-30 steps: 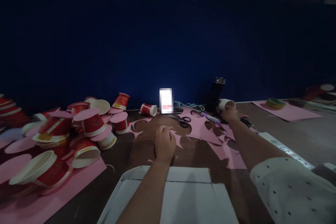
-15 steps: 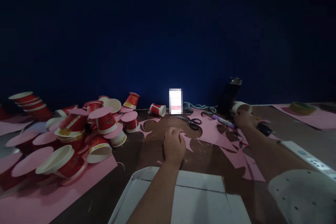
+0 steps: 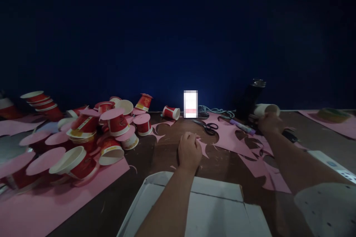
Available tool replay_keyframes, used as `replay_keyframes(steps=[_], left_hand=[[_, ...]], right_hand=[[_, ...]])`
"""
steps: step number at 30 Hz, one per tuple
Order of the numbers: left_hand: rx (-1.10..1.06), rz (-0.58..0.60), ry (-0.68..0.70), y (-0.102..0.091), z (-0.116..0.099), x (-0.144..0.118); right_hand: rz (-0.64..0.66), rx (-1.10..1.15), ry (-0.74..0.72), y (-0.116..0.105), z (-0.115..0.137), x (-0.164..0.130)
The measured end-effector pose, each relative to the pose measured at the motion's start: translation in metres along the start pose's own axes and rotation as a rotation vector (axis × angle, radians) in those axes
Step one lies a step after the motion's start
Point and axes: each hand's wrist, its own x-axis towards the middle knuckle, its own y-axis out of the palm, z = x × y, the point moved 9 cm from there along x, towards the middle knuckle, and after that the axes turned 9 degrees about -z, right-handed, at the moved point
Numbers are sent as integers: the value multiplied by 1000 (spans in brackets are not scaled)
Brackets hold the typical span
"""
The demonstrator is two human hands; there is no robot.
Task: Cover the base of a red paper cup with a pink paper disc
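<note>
Your right hand (image 3: 271,123), at two o'clock, wraps its fingers around a paper cup (image 3: 266,109) beside the dark bottle (image 3: 250,98). Your left hand (image 3: 189,150), fingers curled, pins a pink paper scrap (image 3: 202,147) to the surface (image 3: 164,155) at twelve o'clock.

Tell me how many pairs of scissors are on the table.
1. The scissors lie open on the brown table, beyond the left hand, beside the cut pink paper. More may hide under paper.

Dark wooden table (image 3: 155,155) under cups (image 3: 114,122), pink paper (image 3: 230,139), scissors (image 3: 207,126).
</note>
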Motion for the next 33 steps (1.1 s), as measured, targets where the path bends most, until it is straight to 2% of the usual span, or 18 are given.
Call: replay_keyframes(steps=[9,13,17,20,22,26,27,28,29,30,33], left_hand=[[29,-36,-23,-5,2,1],[34,-41,-43,-6,5,2],[34,-47,-53,-6,6,2],[34,-63,-57,-7,7,1],[41,-77,-62,-8,8,1],[37,-100,-64,-11,9,2],[33,-101,-63,-11,9,2],[28,-104,-61,-11,9,3],[21,-108,-60,-12,9,3],[11,-112,-56,-12,9,3],[-43,-113,-57,-11,12,3]], right_hand=[[-95,74,75,-18,-15,-3],[-111,20,66,-29,-18,-5],[-100,-19,44,-45,-13,-10],[-129,4,94,-61,-19,-15],[-186,127,145,-74,-26,-20],[-414,376,280,-112,-37,-38],[-500,621,402,-119,-43,-49],[-529,898,537,-119,-45,-61],[-448,1182,678,-109,-37,-74],[-281,1466,802,-95,-17,-89],[119,1638,820,-83,60,-148]])
